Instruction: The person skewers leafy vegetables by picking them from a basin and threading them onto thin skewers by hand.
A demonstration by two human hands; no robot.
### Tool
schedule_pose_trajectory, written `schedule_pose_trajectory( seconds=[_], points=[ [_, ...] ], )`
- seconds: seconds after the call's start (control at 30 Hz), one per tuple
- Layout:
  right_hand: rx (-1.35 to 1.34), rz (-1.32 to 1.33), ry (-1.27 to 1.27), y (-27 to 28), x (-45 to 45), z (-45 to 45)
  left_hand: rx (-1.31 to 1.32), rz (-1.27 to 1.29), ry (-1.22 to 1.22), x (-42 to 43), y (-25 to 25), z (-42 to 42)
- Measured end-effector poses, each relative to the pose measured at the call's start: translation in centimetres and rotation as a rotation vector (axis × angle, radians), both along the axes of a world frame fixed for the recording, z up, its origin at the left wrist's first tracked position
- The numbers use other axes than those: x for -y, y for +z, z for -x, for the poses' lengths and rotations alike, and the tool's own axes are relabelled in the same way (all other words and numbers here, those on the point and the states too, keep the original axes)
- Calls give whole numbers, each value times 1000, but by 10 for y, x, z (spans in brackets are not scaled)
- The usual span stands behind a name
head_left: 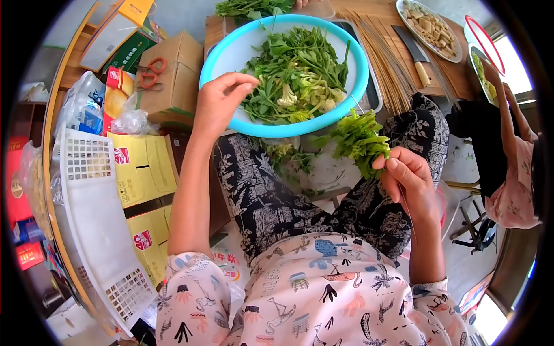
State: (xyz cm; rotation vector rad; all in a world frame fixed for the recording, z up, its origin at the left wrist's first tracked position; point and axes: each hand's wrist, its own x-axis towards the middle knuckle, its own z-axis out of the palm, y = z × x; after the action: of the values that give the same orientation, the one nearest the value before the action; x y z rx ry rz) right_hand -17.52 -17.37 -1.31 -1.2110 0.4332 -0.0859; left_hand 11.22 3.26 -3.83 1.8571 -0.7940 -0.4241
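My right hand (411, 180) pinches a thin bamboo skewer (408, 216) threaded with a bunch of leafy greens (362, 141). The skewer's tip pokes out past the leaves, close to the basin's rim; its other end runs down beside my wrist. Over the left side of a white basin with a turquoise rim (214, 68) is my left hand (226, 95). Its fingers curl in and the tips come together; whether anything is between them is hidden. Loose green leaves (300, 60) and pale cauliflower-like florets (287, 97) lie in the basin.
Bare bamboo skewers (381, 63), a cleaver (412, 49) and a plate of chopped pieces (430, 29) lie on the wooden table. A cardboard box (176, 75) with red-handled scissors (152, 72) stands left. Another person (511, 173) sits at the right.
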Motion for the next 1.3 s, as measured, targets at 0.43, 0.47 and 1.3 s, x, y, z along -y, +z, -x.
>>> schedule_pose_trajectory(
  seconds=[0.43,0.47,1.3],
  points=[
    [-52,-66,-101,-14,4,0,276,-580,-651,42,-45,-27],
    [-56,-65,-106,-15,4,1,397,-609,-615,39,-42,-23],
    [-67,5,-39,-3,-16,-5,683,-32,49,-4,38,23]
  ],
)
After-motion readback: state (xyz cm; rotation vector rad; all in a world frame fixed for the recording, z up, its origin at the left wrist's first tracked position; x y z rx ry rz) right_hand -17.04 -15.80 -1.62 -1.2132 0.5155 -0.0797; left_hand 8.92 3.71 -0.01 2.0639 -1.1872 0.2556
